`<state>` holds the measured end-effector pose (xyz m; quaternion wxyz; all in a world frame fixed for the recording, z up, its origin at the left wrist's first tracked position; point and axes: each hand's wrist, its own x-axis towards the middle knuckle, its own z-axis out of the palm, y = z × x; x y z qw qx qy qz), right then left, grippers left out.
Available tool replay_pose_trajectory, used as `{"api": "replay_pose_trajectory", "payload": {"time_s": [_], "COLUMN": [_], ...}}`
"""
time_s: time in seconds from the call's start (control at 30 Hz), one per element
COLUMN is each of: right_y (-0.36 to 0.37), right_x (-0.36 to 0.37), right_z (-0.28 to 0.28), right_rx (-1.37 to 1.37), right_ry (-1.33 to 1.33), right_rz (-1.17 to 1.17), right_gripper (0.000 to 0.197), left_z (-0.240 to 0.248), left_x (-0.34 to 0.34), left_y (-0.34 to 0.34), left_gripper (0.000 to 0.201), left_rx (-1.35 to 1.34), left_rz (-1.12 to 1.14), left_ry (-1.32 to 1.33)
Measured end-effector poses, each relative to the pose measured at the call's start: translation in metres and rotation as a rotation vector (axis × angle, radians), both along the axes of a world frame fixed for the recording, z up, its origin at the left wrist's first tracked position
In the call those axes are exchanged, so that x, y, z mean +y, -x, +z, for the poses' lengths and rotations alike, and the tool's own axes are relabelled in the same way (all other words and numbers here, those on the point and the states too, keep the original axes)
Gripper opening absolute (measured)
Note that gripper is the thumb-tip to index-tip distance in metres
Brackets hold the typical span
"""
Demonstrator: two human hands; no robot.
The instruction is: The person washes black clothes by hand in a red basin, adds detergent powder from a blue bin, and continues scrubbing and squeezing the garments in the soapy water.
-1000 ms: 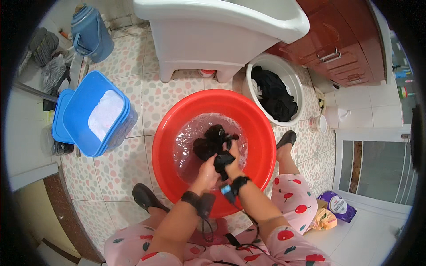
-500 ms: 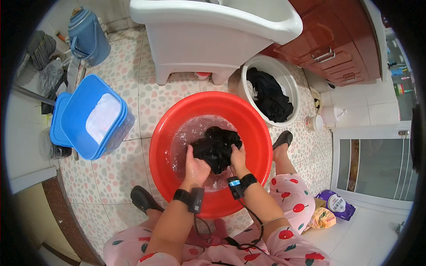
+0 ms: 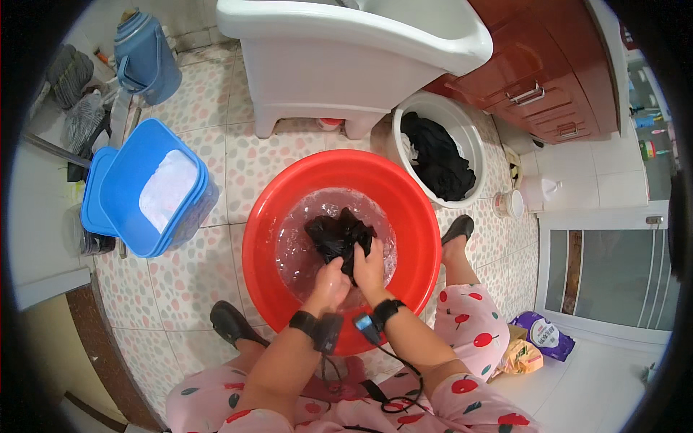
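Now, black cloth [image 3: 336,234]: bunched inside the red basin [image 3: 261,234], where I saw it spread wider a moment ago; I judge it's being worked, not set aside
Grasp: left hand [image 3: 332,283] and right hand [image 3: 369,268], drawn closer, both gripping its near edge
Red basin: bubbly water [image 3: 294,252]
White tub [image 3: 478,148]: dark clothes [image 3: 442,167]
Blue bin [image 3: 124,173]: something white [image 3: 168,189], which I can't identify

The floor [image 3: 195,274] is made of pale tiles [image 3: 249,166], spotted pink and grey. A big white sink [image 3: 317,79] stands beside a shiny red-brown cupboard [image 3: 548,58]. On the right, a white door [image 3: 599,218] has grey glass [image 3: 619,267]
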<state>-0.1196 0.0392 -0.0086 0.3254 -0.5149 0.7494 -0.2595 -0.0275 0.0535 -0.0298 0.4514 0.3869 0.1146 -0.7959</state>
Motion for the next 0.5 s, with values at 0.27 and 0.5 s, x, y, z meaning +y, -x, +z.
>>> {"api": "replay_pose_trajectory", "payload": {"time_s": [0.27, 0.5], "right_y": [-0.053, 0.004], "right_x": [0.043, -0.01], "right_z": [0.028, -0.004], "right_rx": [-0.291, -0.365], "right_ry": [0.077, -0.11], "right_rz": [-0.073, -0.207], "right_gripper": [0.034, 0.031], "left_z": [-0.033, -0.018], "left_x": [-0.008, 0.0], "left_y": [-0.041, 0.008], "left_gripper": [0.042, 0.025], "left_rx": [0.515, 0.175], "left_rz": [-0.173, 0.076], "left_ry": [0.001, -0.207]}}
